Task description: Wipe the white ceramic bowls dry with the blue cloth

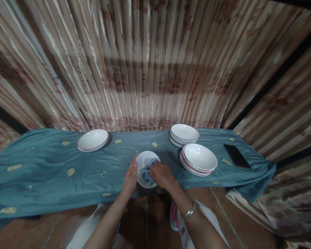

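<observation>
A white plate [142, 162] is tilted up at the front edge of the cloth-covered table, in the middle of the head view. My left hand [131, 176] grips its left rim, with the fingers partly hidden behind it. Pressed against the plate's inner face is a blue-grey cloth [146, 173], bunched under my right hand [161, 174]. The right fingers are closed around the cloth.
Two stacks of white plates, a rear one [184, 133] and a nearer one [200, 157], stand right of my hands. Some red-rimmed plates [93, 140] sit at the left. A black phone [236, 156] lies far right on the blue-green tablecloth [52, 173]. Curtains [150, 69] hang behind.
</observation>
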`<state>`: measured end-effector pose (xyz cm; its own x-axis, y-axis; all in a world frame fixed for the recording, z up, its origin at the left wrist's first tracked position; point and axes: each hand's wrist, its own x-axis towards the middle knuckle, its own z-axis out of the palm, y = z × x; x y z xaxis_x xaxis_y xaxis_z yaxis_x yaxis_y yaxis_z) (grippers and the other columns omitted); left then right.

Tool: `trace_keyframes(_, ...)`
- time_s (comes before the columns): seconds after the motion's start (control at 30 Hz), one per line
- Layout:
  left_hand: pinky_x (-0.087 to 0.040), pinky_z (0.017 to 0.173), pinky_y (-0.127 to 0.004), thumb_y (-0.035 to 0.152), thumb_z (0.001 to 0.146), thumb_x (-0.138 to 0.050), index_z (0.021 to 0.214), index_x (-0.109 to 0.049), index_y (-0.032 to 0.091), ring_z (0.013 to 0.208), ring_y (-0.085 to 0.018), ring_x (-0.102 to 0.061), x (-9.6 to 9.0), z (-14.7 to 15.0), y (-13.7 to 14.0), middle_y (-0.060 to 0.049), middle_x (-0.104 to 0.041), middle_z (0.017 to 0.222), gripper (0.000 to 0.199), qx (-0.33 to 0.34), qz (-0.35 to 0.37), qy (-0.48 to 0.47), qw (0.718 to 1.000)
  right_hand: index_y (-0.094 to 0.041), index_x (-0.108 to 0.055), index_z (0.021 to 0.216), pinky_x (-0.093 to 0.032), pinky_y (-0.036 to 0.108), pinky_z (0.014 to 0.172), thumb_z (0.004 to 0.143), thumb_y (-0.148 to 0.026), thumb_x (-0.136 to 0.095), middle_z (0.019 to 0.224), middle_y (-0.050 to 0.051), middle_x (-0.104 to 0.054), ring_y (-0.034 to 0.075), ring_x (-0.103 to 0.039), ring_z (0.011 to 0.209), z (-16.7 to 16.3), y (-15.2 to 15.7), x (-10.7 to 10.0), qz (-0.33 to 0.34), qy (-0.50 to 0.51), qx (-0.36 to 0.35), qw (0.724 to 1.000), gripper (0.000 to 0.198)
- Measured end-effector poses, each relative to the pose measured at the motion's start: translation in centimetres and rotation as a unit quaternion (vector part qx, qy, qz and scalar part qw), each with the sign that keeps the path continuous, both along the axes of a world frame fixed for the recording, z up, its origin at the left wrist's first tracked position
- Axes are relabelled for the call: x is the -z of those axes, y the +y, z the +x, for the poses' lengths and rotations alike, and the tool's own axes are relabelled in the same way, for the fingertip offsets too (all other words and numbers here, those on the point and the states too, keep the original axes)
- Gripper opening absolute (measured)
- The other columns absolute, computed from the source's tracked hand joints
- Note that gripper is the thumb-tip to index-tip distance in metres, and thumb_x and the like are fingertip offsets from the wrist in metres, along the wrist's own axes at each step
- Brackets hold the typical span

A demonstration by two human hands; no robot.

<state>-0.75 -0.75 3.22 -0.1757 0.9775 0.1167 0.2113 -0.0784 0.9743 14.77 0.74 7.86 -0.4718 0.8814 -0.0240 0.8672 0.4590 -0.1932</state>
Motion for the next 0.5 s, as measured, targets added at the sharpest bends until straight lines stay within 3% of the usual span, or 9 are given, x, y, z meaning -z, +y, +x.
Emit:
trace_keyframes(0.13, -0.025, 0.115, -0.039, 0.055, 0.09, -0.031, 0.129, -0.055, 0.015, 0.134, -0.023, -0.043, 0.1, 0.1, 0.2, -0.012, -0.052, 0.141, 0.061, -0.008, 0.004, -0.009, 1.0, -0.018, -0.068, 0.078, -0.044, 0.025, 0.074, 0.092, -0.023, -0.045, 0.082, 0.004, -0.071, 0.017, -0.063, 0.08, -0.5, -0.2, 0.2, -0.082, 0.106, -0.043, 0.99, 0.027)
trace_keyframes(0.23, -0.025, 0.115, -0.039, 0.054, 0.09, -0.031, 0.13, -0.055, 0.018, 0.134, -0.022, -0.043, 0.3, 0.1, 0.4, -0.009, -0.053, 0.141, 0.059, -0.008, 0.004, -0.007, 1.0, -0.019, -0.067, 0.075, -0.043, 0.022, 0.069, 0.089, -0.02, -0.047, 0.075, 0.0, -0.069, 0.013, -0.061, 0.073, -1.4, -0.2, 0.7, -0.124, 0.233, -0.045, 0.964, 0.025)
trace_keyframes(0.3, -0.025, 0.115, -0.038, 0.054, 0.09, -0.031, 0.131, -0.054, 0.019, 0.134, -0.021, -0.043, 0.4, 0.0, 0.4, -0.008, -0.052, 0.141, 0.058, -0.002, 0.006, -0.002, 1.0, -0.019, -0.067, 0.088, -0.045, 0.022, 0.073, 0.088, -0.018, -0.045, 0.085, 0.001, -0.07, 0.014, -0.062, 0.079, -2.1, -0.3, 1.1, -0.119, 0.319, -0.035, 0.94, 0.022)
trace_keyframes(0.37, -0.024, 0.116, -0.037, 0.055, 0.09, -0.031, 0.132, -0.053, 0.019, 0.136, -0.02, -0.041, 0.4, -0.2, 0.4, -0.008, -0.051, 0.143, 0.06, 0.003, 0.009, 0.006, 1.0, -0.018, -0.063, 0.11, -0.047, 0.026, 0.085, 0.088, -0.018, -0.045, 0.107, 0.006, -0.068, 0.016, -0.062, 0.097, -2.5, -0.3, 1.6, -0.088, 0.374, -0.029, 0.923, 0.028)
trace_keyframes(0.43, -0.024, 0.116, -0.037, 0.057, 0.089, -0.032, 0.134, -0.051, 0.018, 0.137, -0.021, -0.039, 0.4, -0.2, 0.4, -0.01, -0.049, 0.144, 0.062, 0.006, 0.004, 0.013, 1.0, -0.015, -0.052, 0.128, -0.043, 0.031, 0.099, 0.088, -0.02, -0.046, 0.13, 0.011, -0.057, 0.019, -0.053, 0.118, -2.6, -0.3, 1.9, -0.043, 0.37, -0.026, 0.928, 0.04)
trace_keyframes(0.5, -0.023, 0.116, -0.038, 0.058, 0.09, -0.032, 0.135, -0.049, 0.016, 0.138, -0.022, -0.038, 0.3, -0.3, 0.3, -0.011, -0.048, 0.145, 0.064, 0.01, 0.001, 0.018, 1.0, -0.013, -0.045, 0.136, -0.038, 0.037, 0.106, 0.089, -0.02, -0.045, 0.141, 0.014, -0.047, 0.022, -0.044, 0.129, -2.3, -0.3, 1.9, 0.011, 0.309, -0.012, 0.951, 0.047)
